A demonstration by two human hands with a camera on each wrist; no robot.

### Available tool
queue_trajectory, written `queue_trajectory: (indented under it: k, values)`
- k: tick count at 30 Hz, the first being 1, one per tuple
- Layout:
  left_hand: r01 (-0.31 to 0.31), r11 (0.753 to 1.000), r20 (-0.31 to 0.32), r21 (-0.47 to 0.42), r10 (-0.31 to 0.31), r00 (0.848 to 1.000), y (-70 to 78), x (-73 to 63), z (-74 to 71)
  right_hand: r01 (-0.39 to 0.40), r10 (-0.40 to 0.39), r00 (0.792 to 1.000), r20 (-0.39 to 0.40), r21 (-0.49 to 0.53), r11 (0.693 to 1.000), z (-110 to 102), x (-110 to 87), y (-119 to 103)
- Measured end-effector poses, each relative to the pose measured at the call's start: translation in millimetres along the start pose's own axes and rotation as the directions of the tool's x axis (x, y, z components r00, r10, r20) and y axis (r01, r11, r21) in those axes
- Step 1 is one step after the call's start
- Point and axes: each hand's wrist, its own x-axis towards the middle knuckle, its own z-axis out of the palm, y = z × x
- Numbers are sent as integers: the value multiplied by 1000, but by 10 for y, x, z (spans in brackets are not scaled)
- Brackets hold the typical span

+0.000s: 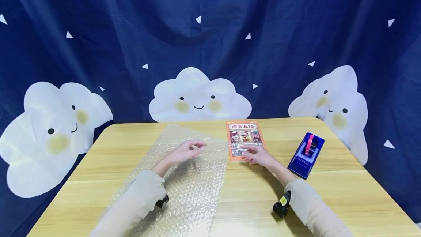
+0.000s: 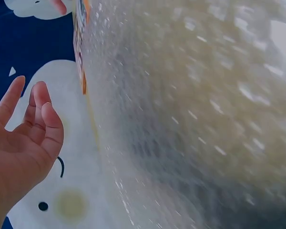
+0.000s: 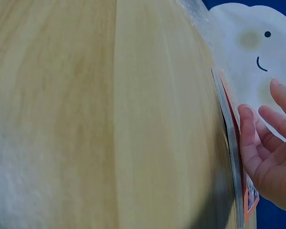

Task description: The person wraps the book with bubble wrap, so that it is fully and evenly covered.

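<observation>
My left hand [image 1: 186, 151] hovers over a large sheet of bubble wrap [image 1: 194, 193] spread across the left and middle of the table. Its fingers are loosely bent and hold nothing, as the left wrist view also shows. An orange-covered book [image 1: 245, 127] with pictures and large characters lies flat at the wrap's right edge. Over the lower part of the book is my right hand [image 1: 258, 155], its fingers relaxed with nothing between them. Whether its fingertips touch the cover I cannot tell. In the right wrist view the book's page edge [image 3: 231, 143] shows beside the fingers.
A blue tape dispenser [image 1: 306, 155] with a red roll stands to the right of the book. The wooden table [image 1: 342, 193] ends at the back against a dark blue curtain [image 1: 197, 46] printed with smiling clouds. A black camera [image 1: 281, 207] is strapped at the right wrist.
</observation>
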Motion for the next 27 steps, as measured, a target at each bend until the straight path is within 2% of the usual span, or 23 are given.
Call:
queue_trajectory:
  k: [5,11,15,22,27]
  values:
    - [-7,1000,1,-1,7,1000,47,133,69,20,-22,999,-47,-36,999,-5,10,15]
    - [-33,999,2,-12,33,999,73,271,150,52,-57,985,-164,-30,998,-10,29,29]
    - [-34,999,-1,-3,34,999,75,350,195,34,-40,976,-216,-33,999,-27,36,43]
    - [-27,999,-26,22,27,999,77,477,273,26,-36,966,-257,-44,999,-57,33,65]
    - [-39,998,-28,58,41,999,81,587,344,7,-28,947,-320,-67,998,-87,37,104]
